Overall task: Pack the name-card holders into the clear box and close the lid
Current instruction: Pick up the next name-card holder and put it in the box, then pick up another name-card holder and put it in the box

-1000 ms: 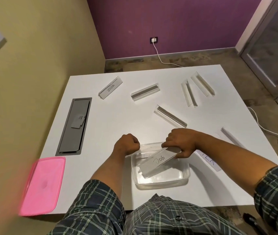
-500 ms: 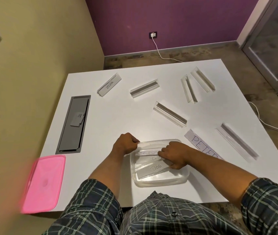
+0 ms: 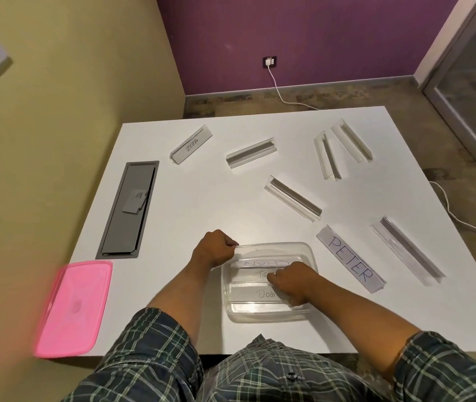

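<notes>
The clear box [image 3: 271,316] sits near the table's front edge with three name-card holders lying flat in it; the nearest one reads DOG [image 3: 255,294]. My left hand [image 3: 215,250] is fisted on the box's far-left rim. My right hand [image 3: 296,281] is inside the box, fingers pressed on the right end of the DOG holder. The pink lid [image 3: 73,307] lies at the table's front-left corner. Loose holders lie on the table: PETER [image 3: 350,262], a clear one [image 3: 406,250] at the right, one at the middle [image 3: 293,198], ZEBRA [image 3: 191,145], and others farther back.
A grey cable hatch [image 3: 128,208] is set into the white table [image 3: 202,204] at the left. One clear holder [image 3: 251,153] and a pair of them [image 3: 341,149] lie at the back. A yellow wall runs along the left; a white cable trails on the floor at the right.
My right hand has lowered the DOG holder from a tilt over the box to flat on its bottom. The left hand has stayed on the rim.
</notes>
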A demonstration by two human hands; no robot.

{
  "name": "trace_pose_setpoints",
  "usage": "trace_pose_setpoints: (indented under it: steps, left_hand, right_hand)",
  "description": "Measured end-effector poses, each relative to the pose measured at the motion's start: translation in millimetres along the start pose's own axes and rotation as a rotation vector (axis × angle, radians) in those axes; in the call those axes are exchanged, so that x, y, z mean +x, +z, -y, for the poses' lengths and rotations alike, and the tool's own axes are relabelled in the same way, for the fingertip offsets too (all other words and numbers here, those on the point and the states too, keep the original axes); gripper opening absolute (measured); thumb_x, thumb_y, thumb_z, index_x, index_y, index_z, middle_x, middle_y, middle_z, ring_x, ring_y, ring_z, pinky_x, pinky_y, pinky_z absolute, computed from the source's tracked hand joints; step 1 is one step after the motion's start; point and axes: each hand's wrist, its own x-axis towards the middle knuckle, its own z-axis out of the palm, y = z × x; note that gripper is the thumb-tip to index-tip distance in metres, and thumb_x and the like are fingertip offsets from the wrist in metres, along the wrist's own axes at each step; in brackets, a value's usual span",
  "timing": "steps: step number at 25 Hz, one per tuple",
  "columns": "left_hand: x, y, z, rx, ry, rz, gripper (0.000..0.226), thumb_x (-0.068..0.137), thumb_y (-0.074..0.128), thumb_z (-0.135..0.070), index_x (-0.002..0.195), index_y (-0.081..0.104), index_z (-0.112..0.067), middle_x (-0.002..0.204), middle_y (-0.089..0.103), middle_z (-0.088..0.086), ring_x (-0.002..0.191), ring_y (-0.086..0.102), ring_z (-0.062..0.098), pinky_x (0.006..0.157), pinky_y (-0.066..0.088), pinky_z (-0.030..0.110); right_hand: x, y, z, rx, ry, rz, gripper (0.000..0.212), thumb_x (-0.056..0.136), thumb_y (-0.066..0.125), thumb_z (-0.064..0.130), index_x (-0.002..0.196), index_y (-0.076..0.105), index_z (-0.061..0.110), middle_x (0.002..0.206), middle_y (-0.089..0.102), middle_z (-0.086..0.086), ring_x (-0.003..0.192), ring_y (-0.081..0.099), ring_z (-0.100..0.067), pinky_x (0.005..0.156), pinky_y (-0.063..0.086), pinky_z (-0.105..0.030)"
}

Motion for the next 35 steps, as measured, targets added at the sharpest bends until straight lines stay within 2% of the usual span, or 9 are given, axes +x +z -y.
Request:
trace_pose_setpoints:
  steps: [12,15,17,18,20,23,27,32,35]
  left_hand:
    - [-4.9,2.2,-2.1,0.029,-0.02,-0.01,0.038,0.081,0.053,-0.016,0.102,0.082,-0.029,0.109,0.077,-0.013,0.104,0.07,0.009,0.089,0.059,0.03]
    - [-3.8,1.8,-2.7,0.036,-0.009,0.012,0.036,0.076,0.053,-0.017,0.087,0.084,-0.034,0.089,0.078,-0.016,0.084,0.069,0.01,0.078,0.059,0.028]
    - [-2.1,2.3,-2.5,0.059,-0.011,0.014,0.026,0.075,0.053,-0.021,0.053,0.064,-0.03,0.058,0.059,-0.014,0.06,0.048,0.017,0.061,0.051,0.034]
    - [-1.6,3.0,-3.8,0.053,-0.018,-0.004,0.03,0.075,0.054,-0.024,0.046,0.048,-0.025,0.049,0.045,-0.011,0.056,0.037,0.019,0.054,0.041,0.032]
    - [0.4,3.4,-7.3,0.04,-0.021,-0.076,0.038,0.078,0.057,-0.032,0.044,0.045,-0.022,0.043,0.042,-0.01,0.052,0.038,0.019,0.053,0.033,0.025]
    - [12.3,-0.2,-19.9,0.05,-0.007,-0.139,0.029,0.084,0.057,-0.043,0.067,0.068,-0.022,0.071,0.069,-0.012,0.073,0.065,0.015,0.064,0.048,0.026]
    - [34.4,-6.6,-47.5,0.093,0.062,-0.112,0.023,0.086,0.059,-0.042,0.098,0.072,-0.028,0.091,0.07,-0.014,0.092,0.067,0.016,0.08,0.053,0.03]
    - [71.8,-13.3,-79.0,0.16,0.109,-0.071,0.045,0.092,0.058,-0.037,0.133,0.058,-0.021,0.12,0.069,-0.001,0.117,0.061,0.023,0.096,0.051,0.037]
    - [97.3,-15.6,-88.9,0.185,0.115,-0.002,0.06,0.094,0.057,-0.036,0.15,0.043,-0.016,0.144,0.056,0.005,0.136,0.05,0.026,0.109,0.044,0.041]
  right_hand:
    - [-5.1,-1.3,7.0,-0.007,-0.047,0.02,0.073,0.07,0.09,0.028,0.125,0.049,0.003,0.113,0.067,-0.017,0.095,0.069,-0.035,0.067,0.044,-0.038]
    - [-8.4,-1.8,2.6,-0.047,-0.098,-0.024,0.072,0.073,0.086,0.039,0.125,0.05,0.005,0.113,0.067,-0.016,0.096,0.069,-0.035,0.071,0.043,-0.038]
    - [-10.9,-3.7,-2.0,-0.056,-0.13,-0.083,0.062,0.082,0.077,0.047,0.123,0.053,0.007,0.111,0.068,-0.015,0.095,0.068,-0.036,0.075,0.047,-0.041]
    - [-13.5,-6.6,-4.6,-0.049,-0.157,-0.138,0.054,0.088,0.069,0.05,0.119,0.055,0.008,0.107,0.069,-0.015,0.091,0.068,-0.036,0.073,0.049,-0.042]
    - [-18.4,-10.2,-11.7,-0.076,-0.227,-0.366,0.037,0.098,0.057,0.049,0.106,0.061,0.013,0.092,0.069,-0.009,0.073,0.069,-0.033,0.06,0.05,-0.037]
    - [-17.9,-20.2,-30.9,-0.089,-0.197,-0.764,0.027,0.099,0.057,0.039,0.081,0.062,0.019,0.068,0.06,0.0,0.047,0.057,-0.024,0.042,0.04,-0.026]
    - [-20.0,-40.0,-71.1,0.039,0.109,-0.879,0.029,0.1,0.053,0.039,0.078,0.062,0.022,0.067,0.06,0.003,0.049,0.058,-0.023,0.042,0.038,-0.027]
    - [-28.5,-42.3,-132.0,0.597,0.756,-0.682,0.017,0.096,0.052,0.04,0.104,0.065,0.031,0.101,0.073,0.009,0.089,0.07,-0.022,0.074,0.047,-0.032]
    - [-23.0,-31.5,-161.1,0.848,0.944,-0.422,0.038,0.095,0.055,0.043,0.131,0.057,0.029,0.119,0.071,0.004,0.112,0.065,-0.024,0.091,0.048,-0.034]
